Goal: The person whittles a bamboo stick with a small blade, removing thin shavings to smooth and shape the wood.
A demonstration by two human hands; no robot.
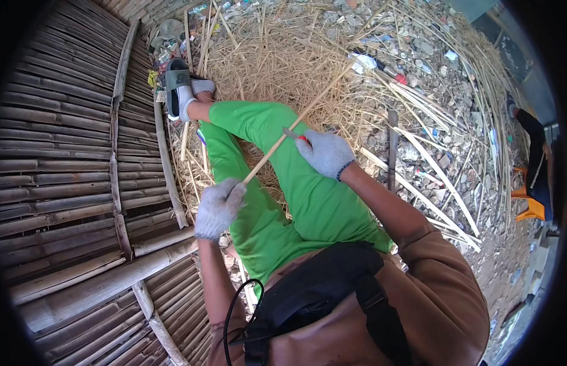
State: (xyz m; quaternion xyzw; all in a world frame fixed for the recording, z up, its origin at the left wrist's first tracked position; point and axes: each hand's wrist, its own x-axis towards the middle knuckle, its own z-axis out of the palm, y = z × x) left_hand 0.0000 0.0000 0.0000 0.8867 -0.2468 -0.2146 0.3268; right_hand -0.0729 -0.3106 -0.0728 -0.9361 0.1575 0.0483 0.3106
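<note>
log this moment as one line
left hand: grips pale strip | right hand: holds knife at strip | strip: slants over green trousers

Two gloved hands (220,208) (326,155); in them, one strip (272,150), one knife (290,133); beneath, two trouser legs (323,201) (225,155); far right, one orange seat (531,207).

The left hand (220,208) hides part of the stick (314,105).

Head-worn fisheye view, tilted steeply down
It looks from above the brown cloth shirt (439,293), close over the white knit-gloved left hand (217,210) and white knit-gloved right hand (327,154), facing past them to pale dry straw (265,61); left of the left hand, a slatted brown bamboo panel (70,166) bends along the view's edge.
</note>
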